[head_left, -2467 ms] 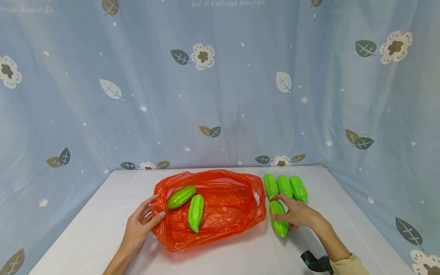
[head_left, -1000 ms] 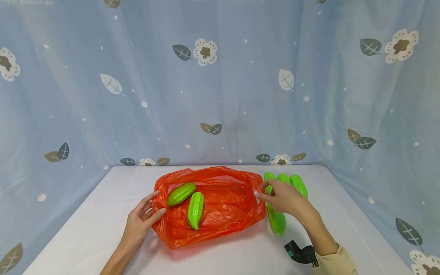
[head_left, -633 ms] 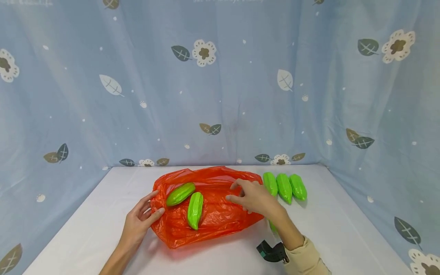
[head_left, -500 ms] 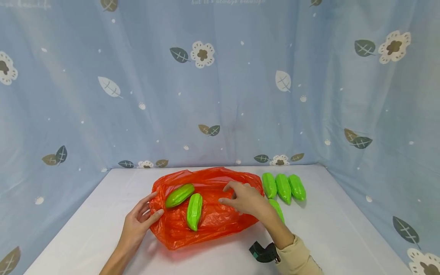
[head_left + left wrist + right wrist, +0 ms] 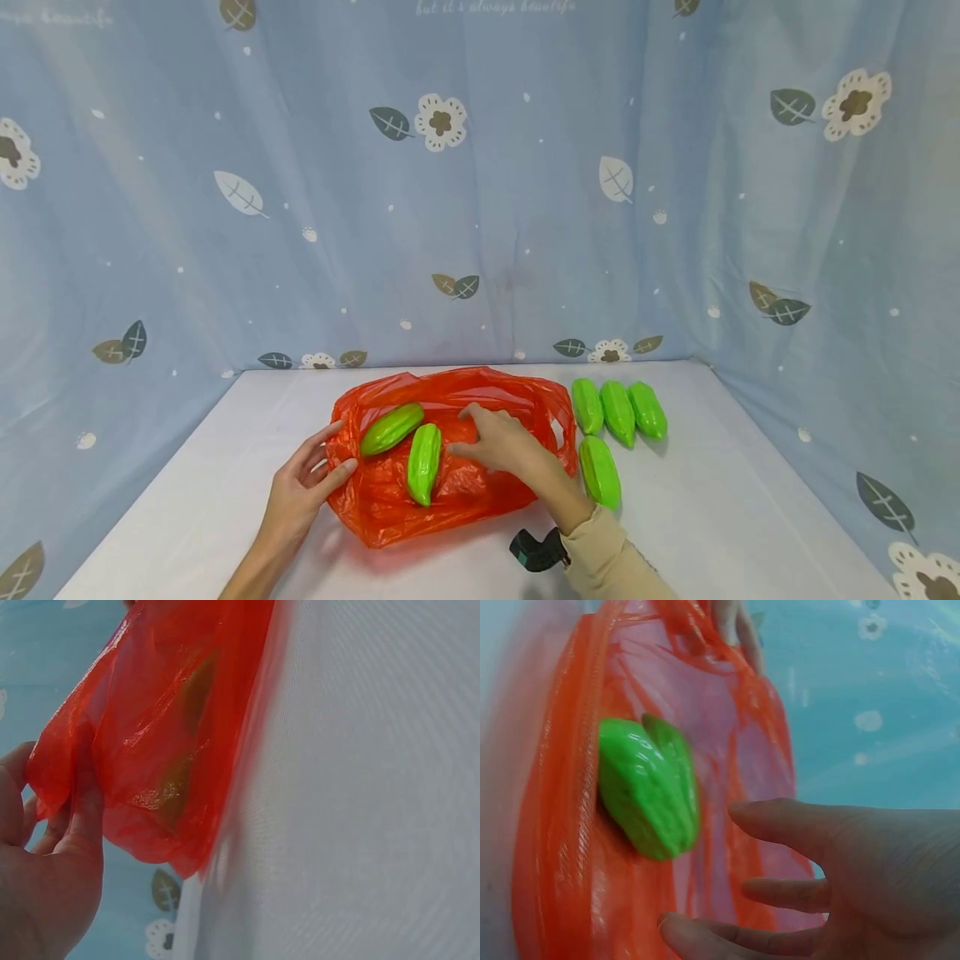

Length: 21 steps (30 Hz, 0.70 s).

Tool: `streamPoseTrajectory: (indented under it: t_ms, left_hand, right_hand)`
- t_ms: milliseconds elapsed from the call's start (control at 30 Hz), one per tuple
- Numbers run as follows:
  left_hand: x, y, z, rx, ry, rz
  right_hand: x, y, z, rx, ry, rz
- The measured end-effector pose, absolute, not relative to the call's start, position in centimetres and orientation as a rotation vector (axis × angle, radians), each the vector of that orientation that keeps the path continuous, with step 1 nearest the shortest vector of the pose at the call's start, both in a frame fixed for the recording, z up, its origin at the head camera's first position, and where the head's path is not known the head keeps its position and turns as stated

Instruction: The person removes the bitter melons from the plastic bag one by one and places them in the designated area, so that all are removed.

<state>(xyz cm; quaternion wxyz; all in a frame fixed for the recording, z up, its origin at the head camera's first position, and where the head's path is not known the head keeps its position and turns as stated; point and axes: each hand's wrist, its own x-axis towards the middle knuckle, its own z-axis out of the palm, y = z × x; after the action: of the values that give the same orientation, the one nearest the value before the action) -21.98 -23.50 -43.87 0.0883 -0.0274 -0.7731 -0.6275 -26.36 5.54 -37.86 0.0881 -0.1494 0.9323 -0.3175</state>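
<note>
A red plastic bag [image 5: 480,492] lies mouth-up on the table. My left hand [image 5: 300,483] grips its left rim, with the plastic between thumb and fingers in the left wrist view. Inside the bag lie two glossy green ridged vegetables, like short cucumbers: a slanted one [image 5: 392,428] at the left and a more upright one [image 5: 424,463] beside it. My right hand [image 5: 502,442] reaches over the bag's mouth with fingers spread and nothing in them, just right of the upright vegetable. In the right wrist view the hand [image 5: 840,877] stays apart from both vegetables.
Right of the bag, three similar green vegetables [image 5: 618,413] lie in a row on the white table [image 5: 712,500]. A single one [image 5: 599,473] lies nearer me, beside the bag's right edge. A patterned blue curtain [image 5: 525,208] encloses the back and sides.
My right hand has left the near vegetable on the table and moved left over the bag, empty. That vegetable has shifted slightly. My left hand keeps its place on the rim.
</note>
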Motion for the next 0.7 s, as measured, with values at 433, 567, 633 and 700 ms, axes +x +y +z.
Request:
streamPoseTrajectory:
  t_ms: [433,567,633,700]
  left_hand:
    - [-22.0,-23.7,-44.0,-0.095,-2.291,-1.863]
    - [-22.0,-23.7,-43.9,-0.114,-2.264,-1.888]
    - [-22.0,-23.7,-43.8,-0.12,-2.252,-1.904]
    - [-22.0,-23.7,-43.8,-0.126,-2.253,-1.91]
  right_hand:
    - [-27.0,3.2,-38.9,-0.422,2.736,-0.952]
    - [-26.8,2.6,-38.8,-0.438,2.75,-0.941]
    - [-26.7,2.2,-38.7,-0.449,2.755,-0.932]
    - [-26.6,1.9,-38.8,-0.451,2.751,-0.932]
